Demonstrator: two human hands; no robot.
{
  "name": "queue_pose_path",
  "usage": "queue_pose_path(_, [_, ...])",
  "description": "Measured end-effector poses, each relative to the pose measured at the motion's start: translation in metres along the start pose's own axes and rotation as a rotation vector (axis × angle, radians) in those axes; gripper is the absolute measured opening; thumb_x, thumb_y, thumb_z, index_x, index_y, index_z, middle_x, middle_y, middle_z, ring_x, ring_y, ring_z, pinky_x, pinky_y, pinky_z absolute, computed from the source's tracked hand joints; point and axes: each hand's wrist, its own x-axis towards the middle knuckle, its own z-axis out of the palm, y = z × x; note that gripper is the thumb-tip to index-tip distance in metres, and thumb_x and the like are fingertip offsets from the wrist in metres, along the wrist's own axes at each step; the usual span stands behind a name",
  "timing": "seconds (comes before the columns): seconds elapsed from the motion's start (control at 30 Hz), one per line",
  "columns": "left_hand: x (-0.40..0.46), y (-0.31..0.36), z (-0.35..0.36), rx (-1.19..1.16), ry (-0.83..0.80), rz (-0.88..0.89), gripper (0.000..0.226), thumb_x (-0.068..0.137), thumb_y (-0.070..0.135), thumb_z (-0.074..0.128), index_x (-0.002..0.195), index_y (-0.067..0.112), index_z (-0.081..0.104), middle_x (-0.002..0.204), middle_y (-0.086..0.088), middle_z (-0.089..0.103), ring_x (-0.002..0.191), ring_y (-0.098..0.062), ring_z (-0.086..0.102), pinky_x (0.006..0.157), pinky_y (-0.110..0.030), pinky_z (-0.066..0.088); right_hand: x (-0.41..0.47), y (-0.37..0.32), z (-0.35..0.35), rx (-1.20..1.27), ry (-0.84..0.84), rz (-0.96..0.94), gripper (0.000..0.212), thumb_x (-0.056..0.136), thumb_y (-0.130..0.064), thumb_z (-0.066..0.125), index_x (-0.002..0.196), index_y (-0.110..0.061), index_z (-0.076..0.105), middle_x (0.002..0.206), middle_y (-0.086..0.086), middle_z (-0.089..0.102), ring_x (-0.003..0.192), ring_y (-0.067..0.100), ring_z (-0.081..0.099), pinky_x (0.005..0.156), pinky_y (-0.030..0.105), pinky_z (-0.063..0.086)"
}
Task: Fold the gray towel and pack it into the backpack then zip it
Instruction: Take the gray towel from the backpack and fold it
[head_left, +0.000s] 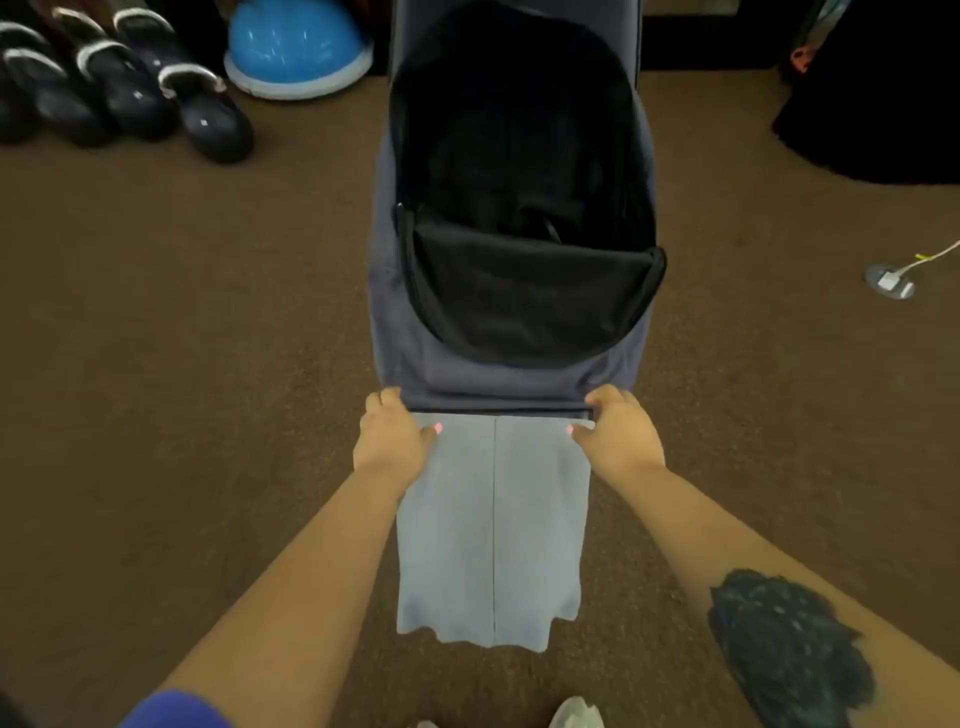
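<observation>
The gray towel (493, 525) hangs in front of me, folded lengthwise with a seam line down its middle. My left hand (392, 434) pinches its top left corner and my right hand (618, 431) pinches its top right corner. Both hands hold the towel's top edge right at the near edge of the backpack (410, 332). The backpack is blue-gray and lies on the carpet, its main compartment unzipped wide, showing a black lining and a black front flap (524, 296) folded down.
Brown carpet (182, 364) surrounds the backpack. Several dark dumbbells (119, 88) and a blue half-ball (296, 47) lie at the back left. A black rug or bag (883, 104) sits at the back right, and a floor outlet with a cord (891, 280) at right.
</observation>
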Motion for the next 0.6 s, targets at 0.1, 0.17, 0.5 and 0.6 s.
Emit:
queue_pose_path(0.1, [0.013, -0.008, 0.010, -0.141, 0.007, -0.090, 0.071, 0.084, 0.022, 0.067, 0.139, 0.006, 0.025, 0.142, -0.018, 0.033, 0.125, -0.038, 0.042, 0.100, -0.048, 0.041, 0.013, 0.011, 0.011, 0.059, -0.005, 0.142, 0.048, 0.086, -0.023, 0.068, 0.124, -0.009, 0.043, 0.128, 0.014, 0.051, 0.114, 0.033, 0.052, 0.086, 0.042, 0.047])
queue_pose_path(0.17, [0.020, -0.013, 0.014, -0.201, 0.011, -0.107, 0.062, 0.086, 0.015, 0.064, 0.135, 0.008, 0.027, 0.138, -0.018, 0.041, 0.121, -0.038, 0.046, 0.098, -0.047, 0.042, 0.019, 0.017, 0.020, 0.098, -0.049, 0.218, 0.052, 0.086, -0.022, 0.068, 0.126, -0.008, 0.038, 0.129, 0.015, 0.052, 0.114, 0.035, 0.053, 0.088, 0.045, 0.049])
queue_pose_path(0.5, [0.017, -0.023, 0.012, 0.219, 0.113, -0.031, 0.037, 0.086, 0.035, 0.062, 0.109, 0.008, 0.051, 0.109, -0.014, 0.061, 0.100, -0.033, 0.058, 0.082, -0.043, 0.048, 0.021, 0.023, 0.026, -0.096, -0.004, 0.194, 0.027, 0.086, -0.027, 0.066, 0.108, -0.011, 0.061, 0.101, 0.011, 0.066, 0.091, 0.030, 0.063, 0.074, 0.037, 0.050])
queue_pose_path(0.6, [0.011, -0.022, 0.002, 0.438, 0.082, 0.076, 0.032, 0.090, 0.042, 0.053, 0.104, 0.014, 0.061, 0.106, -0.009, 0.063, 0.102, -0.030, 0.056, 0.089, -0.041, 0.041, 0.012, 0.017, 0.013, -0.174, 0.019, 0.131, 0.016, 0.088, -0.027, 0.063, 0.092, -0.011, 0.064, 0.093, 0.010, 0.067, 0.087, 0.031, 0.063, 0.080, 0.041, 0.052])
